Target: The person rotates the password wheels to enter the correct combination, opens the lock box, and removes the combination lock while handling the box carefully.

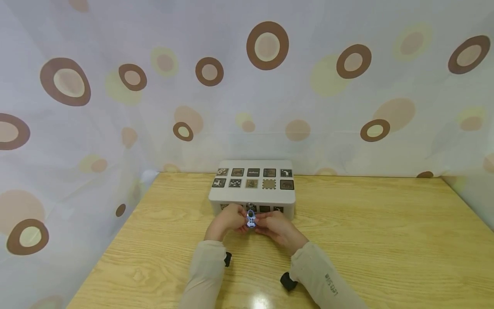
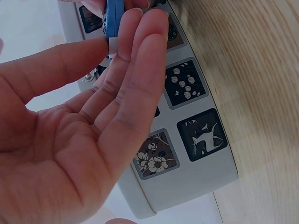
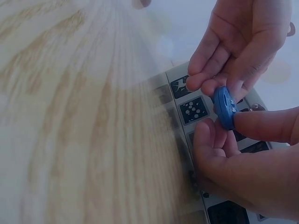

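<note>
A small blue combination padlock (image 1: pixel 251 220) with a looped shackle is held between both hands, just in front of the white box (image 1: pixel 252 195). My left hand (image 1: pixel 231 216) pinches one side of it between thumb and fingertips. From the other side my right hand (image 1: pixel 278 228) grips it, its thumb pressed on the lock's edge in the right wrist view. Number dials show on the face of the padlock (image 3: pixel 225 108) there. Behind the lock, at the middle of the box's front, sits a metal latch (image 1: pixel 251 206), partly covered in the head view.
Dark square pictures of animals and flowers decorate the box lid and front. The box stands on a wooden table (image 1: pixel 370 231) near its back edge. A curtain (image 1: pixel 231 98) with brown ring patterns hangs behind the table and along the left side.
</note>
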Available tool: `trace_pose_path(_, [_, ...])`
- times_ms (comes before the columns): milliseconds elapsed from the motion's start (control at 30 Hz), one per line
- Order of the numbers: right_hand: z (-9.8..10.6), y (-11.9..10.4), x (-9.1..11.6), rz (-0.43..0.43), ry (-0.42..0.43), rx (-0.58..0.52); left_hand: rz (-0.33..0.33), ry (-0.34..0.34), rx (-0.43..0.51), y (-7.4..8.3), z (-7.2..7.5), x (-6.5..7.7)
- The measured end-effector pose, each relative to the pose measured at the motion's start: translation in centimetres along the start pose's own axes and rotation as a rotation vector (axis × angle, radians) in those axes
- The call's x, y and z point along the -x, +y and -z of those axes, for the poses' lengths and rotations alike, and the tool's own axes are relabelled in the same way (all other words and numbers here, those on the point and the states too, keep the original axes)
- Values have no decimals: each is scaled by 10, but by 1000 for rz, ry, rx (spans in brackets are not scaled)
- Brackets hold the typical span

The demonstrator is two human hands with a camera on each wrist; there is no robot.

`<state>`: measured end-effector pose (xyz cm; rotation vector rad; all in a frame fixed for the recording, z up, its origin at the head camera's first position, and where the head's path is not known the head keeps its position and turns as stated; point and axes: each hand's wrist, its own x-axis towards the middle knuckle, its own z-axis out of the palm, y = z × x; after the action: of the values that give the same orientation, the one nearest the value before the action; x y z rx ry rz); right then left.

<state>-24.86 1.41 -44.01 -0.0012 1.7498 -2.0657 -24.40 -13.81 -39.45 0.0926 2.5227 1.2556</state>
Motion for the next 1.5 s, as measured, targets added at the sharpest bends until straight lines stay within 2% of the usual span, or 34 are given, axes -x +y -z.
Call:
trace_pose_path(400, [2,-4,1,-71,23,-65,-14,5,-10,-1,0,0])
trace_pose_path(667, [1,-1,1,-48,7,-51,-3,0,10,-1,1,1])
trace_pose_path(1067, [-3,0,-1,-47,32,-37,7,-6,2,0,1,0])
trace_pose_path(1500, [0,-2,1,-63,18,-117,-1,-9,-4,-1,1,1])
